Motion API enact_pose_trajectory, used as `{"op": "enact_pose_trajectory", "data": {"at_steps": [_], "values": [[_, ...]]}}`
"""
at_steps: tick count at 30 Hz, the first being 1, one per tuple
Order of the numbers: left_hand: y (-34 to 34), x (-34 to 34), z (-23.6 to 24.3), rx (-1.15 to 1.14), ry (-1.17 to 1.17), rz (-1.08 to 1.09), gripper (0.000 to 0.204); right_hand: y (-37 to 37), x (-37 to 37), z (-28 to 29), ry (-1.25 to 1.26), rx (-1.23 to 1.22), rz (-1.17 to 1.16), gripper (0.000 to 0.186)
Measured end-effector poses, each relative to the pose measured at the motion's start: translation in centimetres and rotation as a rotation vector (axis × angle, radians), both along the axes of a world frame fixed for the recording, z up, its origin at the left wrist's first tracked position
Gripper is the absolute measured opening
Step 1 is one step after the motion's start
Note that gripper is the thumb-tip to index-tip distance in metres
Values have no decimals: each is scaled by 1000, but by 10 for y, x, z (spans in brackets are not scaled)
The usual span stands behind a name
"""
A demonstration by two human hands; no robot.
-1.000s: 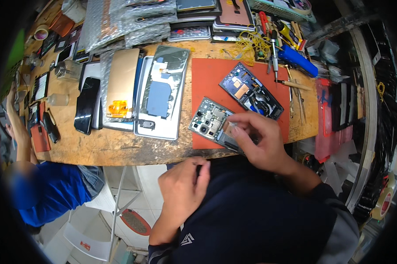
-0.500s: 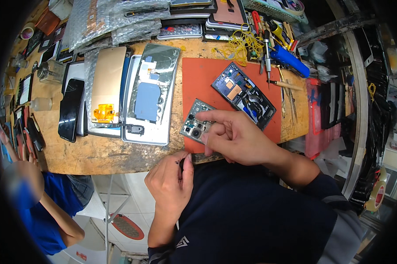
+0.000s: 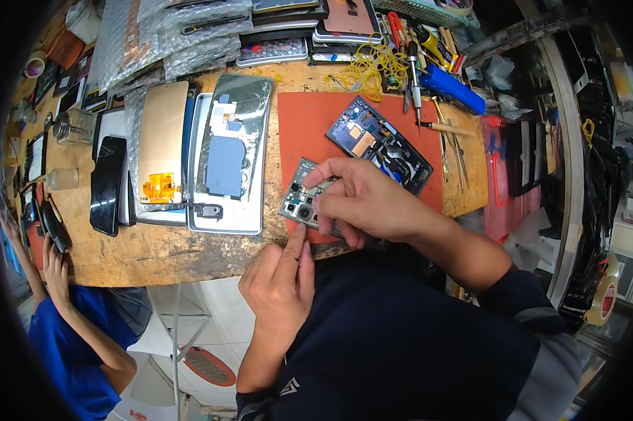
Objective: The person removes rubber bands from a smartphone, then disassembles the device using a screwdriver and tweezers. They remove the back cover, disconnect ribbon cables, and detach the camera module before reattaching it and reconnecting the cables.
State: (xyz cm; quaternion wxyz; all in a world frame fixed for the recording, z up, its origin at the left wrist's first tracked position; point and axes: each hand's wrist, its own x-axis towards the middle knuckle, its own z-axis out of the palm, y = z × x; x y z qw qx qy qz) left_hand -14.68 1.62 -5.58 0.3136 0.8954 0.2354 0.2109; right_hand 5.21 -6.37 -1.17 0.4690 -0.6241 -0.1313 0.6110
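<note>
In front of me, a phone part with several round camera lenses (image 3: 301, 198) lies on an orange-red mat (image 3: 299, 112). My right hand (image 3: 355, 200) is over this part, its bent index finger reaching across the top and the other fingers curled apart along its right side. That hand hides the part's right half. The index finger of my left hand (image 3: 278, 288) stretches up to the part's lower edge, while its remaining fingers are loosely curled. Just behind my right hand lies an opened phone body (image 3: 380, 144), its inner boards and cables exposed.
Left of the mat, a grey phone panel (image 3: 236, 133) rests in a white tray (image 3: 243, 223), beside a gold panel (image 3: 165, 130) and a black phone (image 3: 107, 186). Yellow wire (image 3: 365, 74), a blue-handled tool (image 3: 453, 91) and tweezers lie behind. A person in blue (image 3: 85, 344) sits left.
My left hand has risen, and its index finger has straightened to the phone part's edge. My right index finger has bent more over the part. The whole view has shifted slightly.
</note>
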Motion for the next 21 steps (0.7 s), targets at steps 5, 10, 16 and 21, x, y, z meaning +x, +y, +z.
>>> {"op": "enact_pose_trajectory", "data": {"at_steps": [5, 10, 16, 21], "values": [[3, -1, 2, -37, -19, 20, 24, -11, 0, -3, 123, 140, -128, 48], [20, 7, 17, 16, -14, 106, 17, -61, 2, 17, -294, 247, -98, 36], [29, 33, 34, 18, 111, -307, 89, -128, 69, 27, -1168, -20, -321, 17], [53, 67, 29, 20, 241, -549, 111, -181, 116, 12, -1480, -178, -334, 16]]}}
